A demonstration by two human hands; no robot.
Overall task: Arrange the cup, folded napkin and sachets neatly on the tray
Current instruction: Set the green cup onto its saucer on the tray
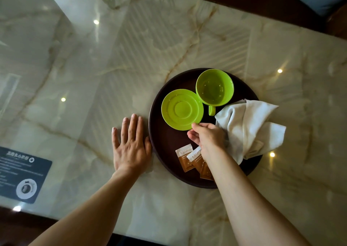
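Note:
A round dark brown tray [165, 144] lies on the marble table. On it stand a green cup [215, 88] with its handle toward me and, to its left, a green saucer [182, 109]. A crumpled white napkin [249, 127] drapes over the tray's right rim. Brown and white sachets [185, 158] lie at the tray's near side, partly under my right forearm. My right hand [207, 138] pinches the saucer's near rim with thumb and fingers. My left hand [131, 144] lies flat on the table, fingers spread, touching the tray's left rim.
The glossy marble table [93, 67] stretches far and left of the tray. A dark blue printed card [22, 172] lies at the near left edge. The table's dark far edge runs along the top right.

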